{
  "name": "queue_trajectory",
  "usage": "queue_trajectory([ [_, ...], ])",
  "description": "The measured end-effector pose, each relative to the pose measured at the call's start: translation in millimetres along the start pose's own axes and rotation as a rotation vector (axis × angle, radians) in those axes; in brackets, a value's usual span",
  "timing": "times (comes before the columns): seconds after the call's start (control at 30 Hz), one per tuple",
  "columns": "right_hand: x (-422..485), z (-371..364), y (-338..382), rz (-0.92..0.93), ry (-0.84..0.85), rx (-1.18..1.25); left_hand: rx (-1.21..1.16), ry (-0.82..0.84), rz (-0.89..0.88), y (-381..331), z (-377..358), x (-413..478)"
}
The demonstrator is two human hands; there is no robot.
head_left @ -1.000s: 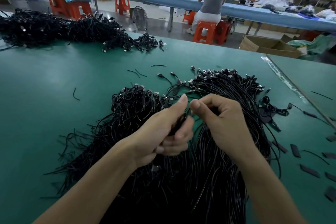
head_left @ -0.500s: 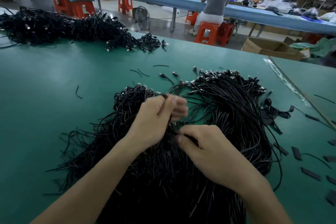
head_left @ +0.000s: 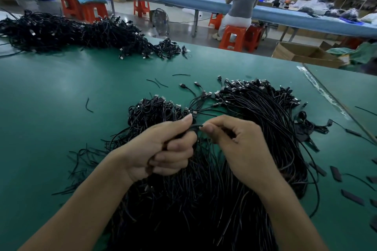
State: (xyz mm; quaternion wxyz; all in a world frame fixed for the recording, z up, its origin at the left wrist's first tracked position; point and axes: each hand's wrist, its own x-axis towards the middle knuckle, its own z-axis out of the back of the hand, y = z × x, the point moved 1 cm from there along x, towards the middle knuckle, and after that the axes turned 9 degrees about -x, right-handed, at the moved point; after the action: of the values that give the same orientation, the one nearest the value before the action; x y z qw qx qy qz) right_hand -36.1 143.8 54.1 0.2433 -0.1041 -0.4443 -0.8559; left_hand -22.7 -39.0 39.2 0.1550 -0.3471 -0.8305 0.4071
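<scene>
Rising back beside the left hand (head_left: 163, 149) — right hand (head_left: 240, 144) pinches the cable (head_left: 194, 126).

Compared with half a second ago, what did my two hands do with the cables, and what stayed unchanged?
The left hand drew back slightly toward the person and grips its bundle of cables. The right hand rose from the pile to the left thumb and now pinches a cable there. The pile, the far heap and the green table stayed as they were.
</scene>
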Motion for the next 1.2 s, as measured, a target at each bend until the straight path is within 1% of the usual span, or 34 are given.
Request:
queue_trajectory([
  [0.03, -1, -6, -2, -0.032, 0.019, 0.011, -0.106, 0.074, -0.04, -4, -1, 0],
  [0.07, -2, -11, -5, -0.067, 0.046, 0.021, -0.199, 0.111, -0.098, -9, -3, 1],
  [0.1, -4, -14, -7, -0.101, 0.083, 0.021, -0.267, 0.101, -0.17, -12, -5, 3],
  [0.13, -6, -17, -9, -0.125, 0.129, 0.007, -0.303, 0.041, -0.253, -15, -7, 7],
  [0.2, -10, -20, -10, -0.135, 0.228, -0.037, -0.261, -0.17, -0.428, -16, -6, 13],
  [0.27, -16, -21, -9, -0.133, 0.291, -0.053, -0.069, -0.354, -0.564, -12, -2, 20],
  [0.3, -18, -20, -7, -0.126, 0.313, -0.061, 0.077, -0.418, -0.609, -8, 1, 24],
  [0.37, -20, -16, -2, -0.082, 0.348, -0.085, 0.468, -0.574, -0.657, -1, 6, 27],
  [0.4, -20, -13, 0, -0.055, 0.355, -0.103, 0.66, -0.636, -0.653, 1, 7, 27],
  [0.43, -20, -9, 3, -0.029, 0.352, -0.13, 0.807, -0.664, -0.62, 4, 7, 27],
  [0.47, -18, -5, 5, -0.005, 0.335, -0.16, 0.906, -0.663, -0.555, 6, 6, 26],
  [0.53, -15, 4, 6, 0.026, 0.255, -0.186, 1.028, -0.623, -0.361, 10, 3, 24],
  [0.57, -14, 8, 6, 0.034, 0.197, -0.184, 1.026, -0.584, -0.262, 13, 1, 23],
  [0.6, -13, 12, 6, 0.037, 0.135, -0.175, 0.978, -0.533, -0.191, 15, -2, 22],
  [0.67, -12, 15, 4, 0.026, 0.034, -0.111, 0.826, -0.442, -0.133, 16, -6, 19],
  [0.73, -11, 14, 1, 0.008, -0.003, -0.012, 0.621, -0.359, -0.067, 17, -9, 16],
  [0.8, -12, 12, 0, 0.006, 0.067, 0.175, 0.44, -0.265, 0.012, 15, -13, 12],
  [0.83, -13, 11, 0, 0.001, 0.129, 0.278, 0.381, -0.217, 0.036, 14, -13, 10],
  [0.87, -13, 10, -1, -0.007, 0.187, 0.328, 0.338, -0.175, 0.054, 13, -13, 8],
  [0.9, -13, 10, -1, -0.012, 0.223, 0.317, 0.302, -0.145, 0.065, 12, -12, 7],
  [0.97, -12, 11, -1, -0.011, 0.238, 0.228, 0.259, -0.12, 0.07, 11, -12, 6],
  [1.03, -11, 12, -1, -0.022, 0.233, 0.156, 0.293, -0.176, 0.048, 12, -13, 7],
  [1.13, -12, 11, -2, -0.03, 0.216, 0.038, 0.47, -0.353, -0.048, 16, -13, 14],
  [1.2, -14, 7, 1, -0.03, 0.152, -0.029, 0.54, -0.487, -0.098, 21, -10, 20],
])
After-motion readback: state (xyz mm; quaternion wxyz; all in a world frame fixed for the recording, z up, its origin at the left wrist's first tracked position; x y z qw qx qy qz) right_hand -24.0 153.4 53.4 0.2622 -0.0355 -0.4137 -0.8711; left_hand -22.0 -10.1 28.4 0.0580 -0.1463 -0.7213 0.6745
